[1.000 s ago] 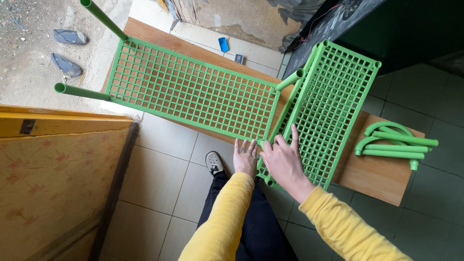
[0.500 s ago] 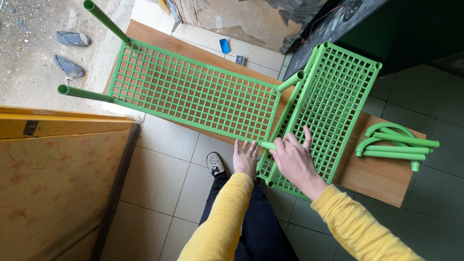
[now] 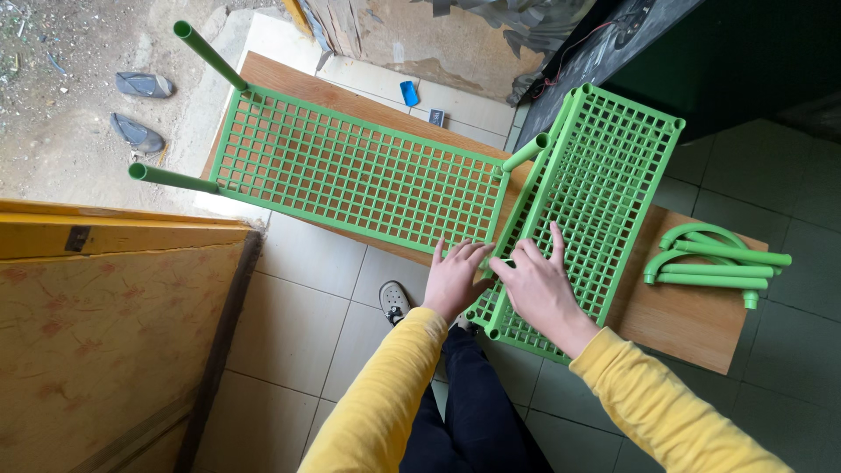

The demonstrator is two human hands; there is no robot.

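Both hands are pressing flat, fingers spread: left hand [image 3: 455, 278] at rack [image 3: 359, 171] corner, right hand [image 3: 539, 285] on shelf [image 3: 604, 166].

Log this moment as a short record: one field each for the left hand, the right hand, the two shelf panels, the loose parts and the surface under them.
left hand: left hand touches the near corner of the long green plastic grid shelf panel, which has tube legs attached
right hand: right hand lies flat on the second green plastic grid panel, fingers spread
panels: meet at the corner by the hands
loose parts: curved green plastic tubes lie right of the second panel
surface: brown wooden bench above a tiled floor
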